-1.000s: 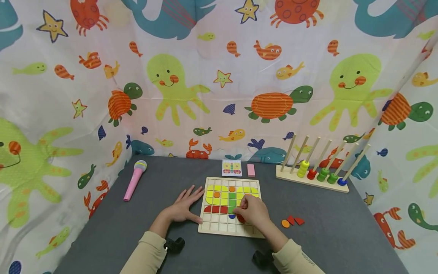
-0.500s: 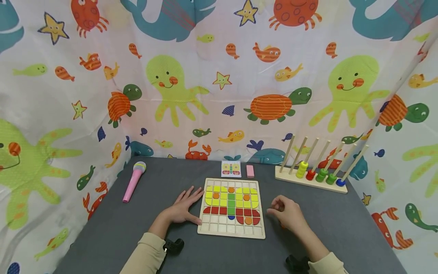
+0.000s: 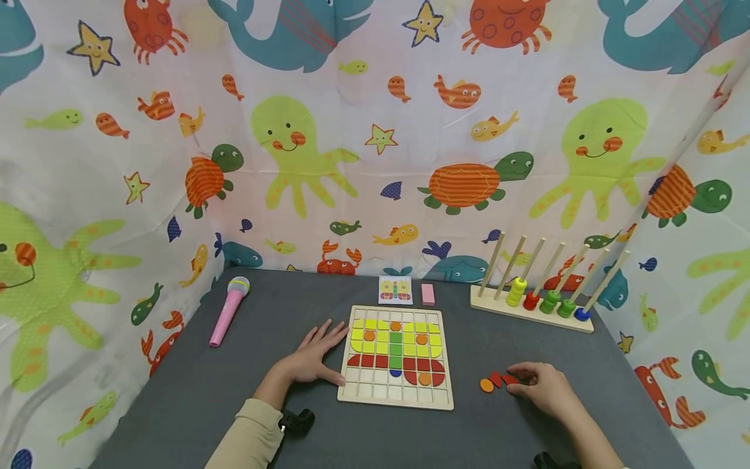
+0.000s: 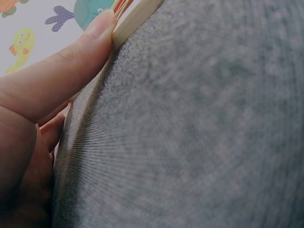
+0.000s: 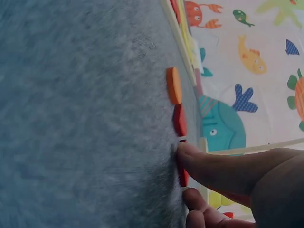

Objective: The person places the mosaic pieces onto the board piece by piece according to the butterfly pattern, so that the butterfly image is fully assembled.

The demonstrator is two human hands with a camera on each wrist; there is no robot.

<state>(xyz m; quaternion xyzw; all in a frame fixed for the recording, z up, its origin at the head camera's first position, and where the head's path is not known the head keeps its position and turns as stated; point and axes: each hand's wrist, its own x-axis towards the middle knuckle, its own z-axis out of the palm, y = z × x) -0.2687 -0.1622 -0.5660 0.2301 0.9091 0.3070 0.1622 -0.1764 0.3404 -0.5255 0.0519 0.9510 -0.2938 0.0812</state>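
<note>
A wooden grid board lies on the table, set with yellow, green, red, orange and blue flat pieces. My left hand rests at its left edge, fingers spread, the thumb touching the frame; the left wrist view shows that thumb on the wooden rim. To the right of the board lie an orange disc and two red pieces. My right hand pinches the rightmost red piece between thumb and fingers, down at the table. The right wrist view shows the other red piece beside the orange disc.
Behind the board lie a picture card and a pink block. A bead-and-peg stand stands at the back right. At the left lies a pink toy microphone. A printed sea-animal cloth hangs behind the table.
My right hand has left the board's lower right part, uncovering red and orange pieces there, and has moved right to the loose pieces. The left hand has stayed at the board's edge.
</note>
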